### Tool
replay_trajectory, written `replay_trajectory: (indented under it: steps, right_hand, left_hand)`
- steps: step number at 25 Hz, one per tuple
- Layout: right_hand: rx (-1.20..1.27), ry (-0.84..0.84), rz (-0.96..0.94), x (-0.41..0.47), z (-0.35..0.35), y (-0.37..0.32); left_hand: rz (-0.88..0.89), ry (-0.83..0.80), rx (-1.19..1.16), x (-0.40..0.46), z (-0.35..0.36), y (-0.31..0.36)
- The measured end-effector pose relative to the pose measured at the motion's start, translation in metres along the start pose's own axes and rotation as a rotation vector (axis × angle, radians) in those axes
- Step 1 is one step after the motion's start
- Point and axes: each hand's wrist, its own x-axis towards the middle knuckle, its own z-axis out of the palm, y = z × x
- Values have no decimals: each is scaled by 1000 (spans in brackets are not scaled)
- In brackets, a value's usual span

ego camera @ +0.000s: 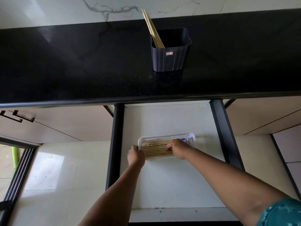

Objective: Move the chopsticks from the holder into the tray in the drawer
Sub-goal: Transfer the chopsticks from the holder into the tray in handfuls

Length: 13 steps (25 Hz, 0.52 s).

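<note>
Lying flat, slim wooden chopsticks (157, 148), white slotted tray (164, 137)

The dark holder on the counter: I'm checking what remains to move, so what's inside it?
A few wooden chopsticks lean against the left side of the holder; the rest looks empty. Its wall hides their lower ends and the bottom.

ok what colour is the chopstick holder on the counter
Dark navy, nearly black, with vertical ribs; the holder shows best in the head view.
</note>
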Motion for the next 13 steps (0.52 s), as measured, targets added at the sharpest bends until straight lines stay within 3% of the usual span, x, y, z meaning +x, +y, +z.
replay_trajectory:
  steps: [4,9,13]
  right_hand:
    - [-41,187,13,-2,-4,5]
    - [-147,196,-25,-20,17,18]
    - [-142,539,-24,-33,9,20]
  left_hand:
    - [79,0,-24,-2,0,-1]
    - [64,10,-95,-4,-1,3]
    - [-67,18,-201,-7,-1,10]
